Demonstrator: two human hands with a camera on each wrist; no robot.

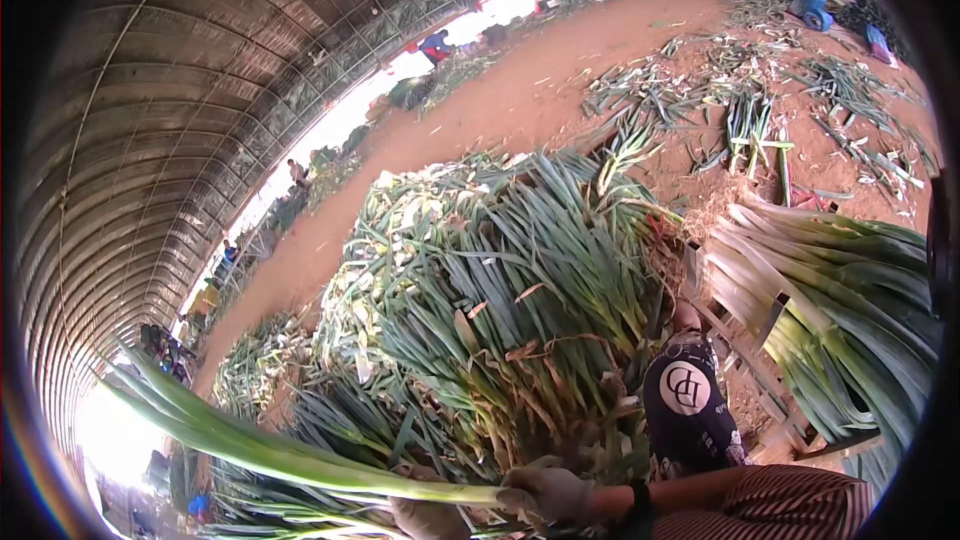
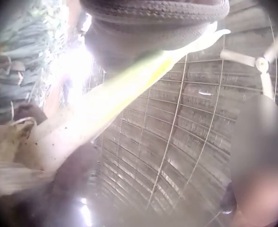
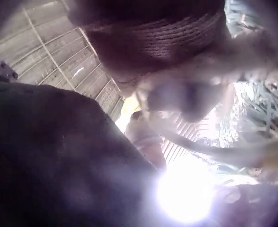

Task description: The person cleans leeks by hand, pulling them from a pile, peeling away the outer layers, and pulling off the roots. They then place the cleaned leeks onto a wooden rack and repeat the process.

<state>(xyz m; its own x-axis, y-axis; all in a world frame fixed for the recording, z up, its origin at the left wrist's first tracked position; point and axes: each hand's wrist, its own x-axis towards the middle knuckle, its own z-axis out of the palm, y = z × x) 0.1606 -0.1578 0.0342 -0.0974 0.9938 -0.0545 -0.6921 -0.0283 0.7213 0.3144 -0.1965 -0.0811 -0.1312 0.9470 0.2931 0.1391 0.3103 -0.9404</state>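
Observation:
A long leek (image 1: 330, 475) reaches from the left side to the bottom centre of the head view, green leaves leftward and pale base at the right. My gloved left hand (image 1: 430, 512) grips it from below, partly cut off by the frame. At the pale base, my gloved right hand (image 1: 552, 493) pinches the end. In the left wrist view, my left glove (image 2: 153, 35) is above the white base (image 2: 58, 137), with dark fingers (image 2: 77, 165) around it. The right wrist view shows my right glove (image 3: 162, 52), dark and blurred; its fingertips are hard to make out.
A big heap of leeks (image 1: 530, 290) lies in front. More leeks (image 1: 830, 310) rest on a metal rack (image 1: 765, 390) at the right, beside a dark-clad leg (image 1: 685, 395). Loose leaves (image 1: 650, 90) litter the dirt floor (image 1: 520, 90). People and further piles line the far side.

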